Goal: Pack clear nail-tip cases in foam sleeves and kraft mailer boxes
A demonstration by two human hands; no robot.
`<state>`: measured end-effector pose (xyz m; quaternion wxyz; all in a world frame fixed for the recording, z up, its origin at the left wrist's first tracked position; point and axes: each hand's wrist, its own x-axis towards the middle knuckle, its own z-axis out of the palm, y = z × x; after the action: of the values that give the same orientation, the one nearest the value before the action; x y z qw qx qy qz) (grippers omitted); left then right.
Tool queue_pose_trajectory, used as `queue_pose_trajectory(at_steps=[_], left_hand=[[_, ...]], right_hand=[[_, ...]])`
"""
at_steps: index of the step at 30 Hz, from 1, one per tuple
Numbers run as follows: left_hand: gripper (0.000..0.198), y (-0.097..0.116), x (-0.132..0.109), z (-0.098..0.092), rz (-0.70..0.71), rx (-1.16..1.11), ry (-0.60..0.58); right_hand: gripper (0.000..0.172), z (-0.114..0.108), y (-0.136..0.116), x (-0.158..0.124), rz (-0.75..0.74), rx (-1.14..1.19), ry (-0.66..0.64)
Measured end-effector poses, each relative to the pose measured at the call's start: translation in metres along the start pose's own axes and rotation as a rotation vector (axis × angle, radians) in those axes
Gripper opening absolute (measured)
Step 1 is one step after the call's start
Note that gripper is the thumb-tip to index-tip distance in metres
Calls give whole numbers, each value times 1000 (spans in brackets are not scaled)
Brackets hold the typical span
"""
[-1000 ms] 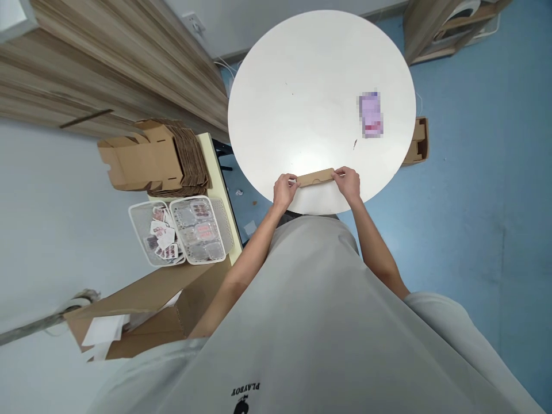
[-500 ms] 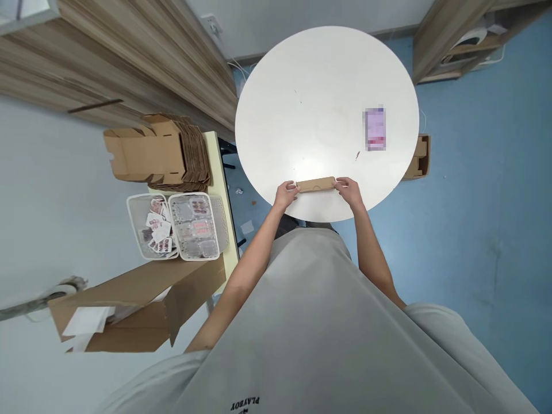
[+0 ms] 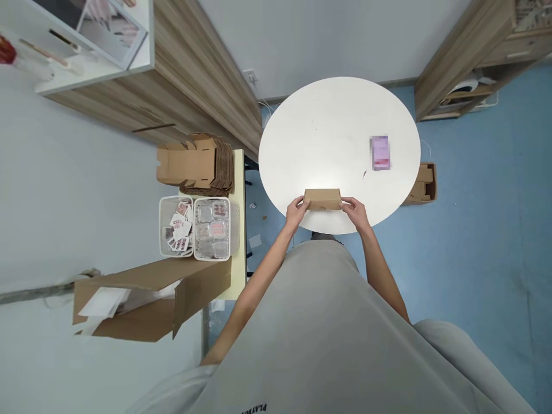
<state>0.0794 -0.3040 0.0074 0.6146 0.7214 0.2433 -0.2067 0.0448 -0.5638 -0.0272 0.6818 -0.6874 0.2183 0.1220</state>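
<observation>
A small brown cardboard box [image 3: 322, 199] is held between my two hands at the near edge of the round white table [image 3: 328, 126]. My left hand [image 3: 296, 210] grips its left end, thumb on the front side. On the opposite end, my right hand [image 3: 355, 213] has its fingers closed against the right side. The box looks closed, with its long top and front faces showing. A pixelated purple item [image 3: 380, 153] lies farther back on the right of the table.
At the left, a side table [image 3: 238, 230] bears a stack of flat cardboard box blanks [image 3: 194, 164], a white basket of cards [image 3: 161, 230], a basket of clear plastic packs [image 3: 196, 201], and a large open carton [image 3: 190, 299]. Another carton [image 3: 425, 184] stands on the floor at right.
The box has tipped, so its broad top face now shows along with the front. Both hands stay on its ends. My view has shifted, showing more of the cabinet at upper left.
</observation>
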Motion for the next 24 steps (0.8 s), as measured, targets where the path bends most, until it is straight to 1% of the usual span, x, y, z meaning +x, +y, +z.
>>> queue_pose_trajectory(at_steps=[3,7,9,11,13,16,19,21,24], left_hand=[[40,-7,-16,2,28,-77,66],[39,-20,-40,9,65,-193,127],[37,-27,-51,17,99,-244,143],[37,-34,-61,28,124,-270,146],[38,-40,-70,44,132,-272,148],[39,-47,-84,78,116,-275,166],[41,-51,-100,117,90,-252,148],[44,-52,-112,142,75,-213,106],[50,-51,-129,176,62,-200,22]], right_hand=[[53,-4,-8,-4,-58,-11,-58],[50,-11,-14,-10,-125,-113,-68],[47,-16,-14,-16,-137,-160,-68],[45,-22,-13,-23,-140,-166,-52],[46,-32,-10,-34,-149,-161,-8],[53,-54,-7,-56,-185,-187,71],[57,-87,-2,-83,-220,-239,156],[59,-111,4,-101,-220,-259,218],[67,-147,15,-124,-182,-238,277]])
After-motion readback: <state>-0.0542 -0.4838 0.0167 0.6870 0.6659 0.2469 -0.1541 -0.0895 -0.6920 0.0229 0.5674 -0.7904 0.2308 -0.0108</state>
